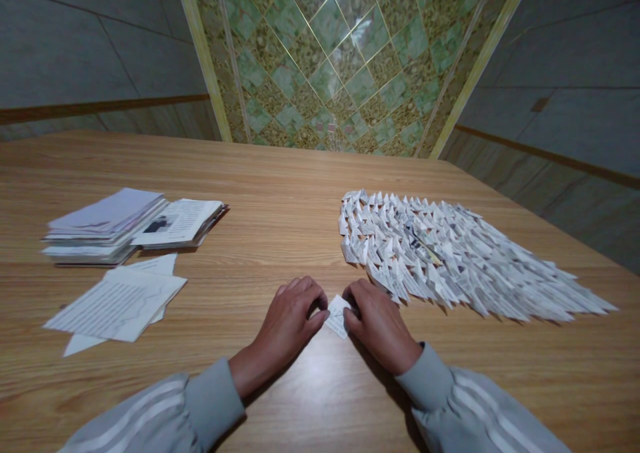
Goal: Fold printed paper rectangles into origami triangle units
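Note:
Between my two hands, just above the table, is a small folded piece of printed paper (337, 315). My left hand (296, 311) pinches its left edge between thumb and fingertips. On the other side, my right hand (376, 319) grips the paper's right edge, with its fingers curled and partly hiding it. Just beyond my right hand stand many small folded paper pieces (450, 259) with pointed tips, set in close rows.
On the left lie loose printed sheets (120, 303), a thick stack of papers (107, 219) and a booklet (180, 223) with a picture on its page. The wooden table (270, 179) reaches back to a tiled wall (330, 66).

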The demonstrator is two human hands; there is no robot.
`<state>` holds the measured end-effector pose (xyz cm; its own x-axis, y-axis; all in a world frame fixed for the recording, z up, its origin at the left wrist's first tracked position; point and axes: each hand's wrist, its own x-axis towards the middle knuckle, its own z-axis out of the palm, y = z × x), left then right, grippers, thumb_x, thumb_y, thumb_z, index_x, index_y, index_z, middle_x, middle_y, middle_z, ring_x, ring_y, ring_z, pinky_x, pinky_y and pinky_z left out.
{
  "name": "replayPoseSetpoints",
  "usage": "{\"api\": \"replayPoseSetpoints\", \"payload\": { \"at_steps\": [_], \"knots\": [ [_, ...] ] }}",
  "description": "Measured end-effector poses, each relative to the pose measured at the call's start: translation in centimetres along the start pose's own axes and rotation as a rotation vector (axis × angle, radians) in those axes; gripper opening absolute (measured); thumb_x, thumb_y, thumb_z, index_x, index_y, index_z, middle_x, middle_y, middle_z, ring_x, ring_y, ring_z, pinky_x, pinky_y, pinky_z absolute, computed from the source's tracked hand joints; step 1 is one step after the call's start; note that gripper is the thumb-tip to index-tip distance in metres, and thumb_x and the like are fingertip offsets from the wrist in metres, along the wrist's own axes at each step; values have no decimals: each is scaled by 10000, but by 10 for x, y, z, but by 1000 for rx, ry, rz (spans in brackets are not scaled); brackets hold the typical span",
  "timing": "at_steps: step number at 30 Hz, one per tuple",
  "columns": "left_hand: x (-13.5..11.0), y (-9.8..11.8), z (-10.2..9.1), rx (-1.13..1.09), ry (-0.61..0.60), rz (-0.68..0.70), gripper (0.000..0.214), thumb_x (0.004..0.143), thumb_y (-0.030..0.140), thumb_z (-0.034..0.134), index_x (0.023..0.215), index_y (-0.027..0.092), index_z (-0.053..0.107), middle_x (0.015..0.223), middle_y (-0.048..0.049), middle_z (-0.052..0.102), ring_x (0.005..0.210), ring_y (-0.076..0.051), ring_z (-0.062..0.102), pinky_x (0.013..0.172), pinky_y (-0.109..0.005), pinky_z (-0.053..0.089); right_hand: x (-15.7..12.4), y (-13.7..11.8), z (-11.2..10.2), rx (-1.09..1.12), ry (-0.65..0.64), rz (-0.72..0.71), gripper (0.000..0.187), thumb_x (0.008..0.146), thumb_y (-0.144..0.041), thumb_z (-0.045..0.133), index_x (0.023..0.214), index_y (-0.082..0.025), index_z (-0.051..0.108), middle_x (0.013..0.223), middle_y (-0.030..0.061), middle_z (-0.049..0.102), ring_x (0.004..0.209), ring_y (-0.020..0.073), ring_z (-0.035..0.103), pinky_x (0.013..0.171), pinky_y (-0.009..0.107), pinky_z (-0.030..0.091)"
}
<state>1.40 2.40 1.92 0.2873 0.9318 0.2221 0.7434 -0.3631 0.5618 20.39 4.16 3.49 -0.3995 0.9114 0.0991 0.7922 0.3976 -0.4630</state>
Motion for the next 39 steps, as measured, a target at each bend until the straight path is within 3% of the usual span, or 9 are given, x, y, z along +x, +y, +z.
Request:
{"api": "replayPoseSetpoints", "payload": {
  "at_steps": [11, 15, 19, 22, 26, 30, 35, 39],
  "knots": [
    [-3, 1, 3, -100, 35, 24, 194, 903, 189, 610, 1090, 206, 656, 1022, -68, 655, 982, -265, 549, 868, -389, 372, 2, 7, 5, 183, 47, -77, 158, 803, -31, 568, 807, -184, 530, 779, 2, 580, 756, 175, 536, 668, 267, 356],
    [-3, 0, 2, -218, 26, 9, 102, 902, 272, 631, 889, 203, 705, 863, -40, 660, 876, -240, 558, 798, -350, 375, 2, 3, -1, 253, 53, -121, 141, 822, -58, 580, 796, -189, 534, 750, -17, 562, 720, 154, 520, 648, 257, 354],
    [-5, 2, -3, -400, -2, -34, 276, 899, 313, 609, 671, 174, 677, 652, -7, 609, 685, -181, 552, 651, -282, 379, 0, -2, -8, 422, 49, -143, 62, 866, -130, 572, 856, -188, 556, 786, -11, 579, 734, 147, 538, 655, 250, 390],
    [-7, 5, -7, -545, -12, -84, 271, 889, 325, 601, 700, 155, 692, 664, -14, 635, 652, -165, 563, 618, -257, 405, 0, -2, -12, 586, 21, -127, 92, 877, -264, 632, 909, -182, 604, 827, 10, 618, 771, 162, 558, 672, 262, 410],
    [-8, 9, -10, -696, -31, -132, 268, 852, 334, 636, 678, 140, 695, 654, -23, 650, 632, -161, 562, 607, -255, 418, 2, 2, -10, 683, -6, -125, 268, 888, -375, 624, 705, -180, 600, 696, -2, 578, 693, 151, 519, 631, 265, 386],
    [-9, 10, -9, -812, -69, -166, 245, 831, 334, 656, 734, 123, 733, 711, -57, 708, 669, -184, 603, 633, -273, 450, 3, 5, -6, 882, -68, -61, 361, 868, -491, 636, 691, -182, 575, 648, -25, 541, 627, 128, 476, 593, 253, 377],
    [-9, 9, -9, -867, -56, -197, 243, 822, 338, 686, 717, 124, 728, 685, -39, 686, 647, -162, 572, 625, -259, 434, 5, 7, -9, 904, -107, -34, 404, 841, -549, 648, 708, -171, 595, 641, -24, 557, 609, 123, 479, 578, 246, 382],
    [-9, 8, -9, -874, -27, -210, 254, 805, 337, 705, 653, 135, 688, 632, -9, 633, 609, -140, 524, 599, -245, 407, 6, 10, -12, 870, -64, -20, 384, 842, -522, 652, 692, -176, 580, 634, -33, 533, 603, 118, 460, 571, 240, 365]
  ]
}}
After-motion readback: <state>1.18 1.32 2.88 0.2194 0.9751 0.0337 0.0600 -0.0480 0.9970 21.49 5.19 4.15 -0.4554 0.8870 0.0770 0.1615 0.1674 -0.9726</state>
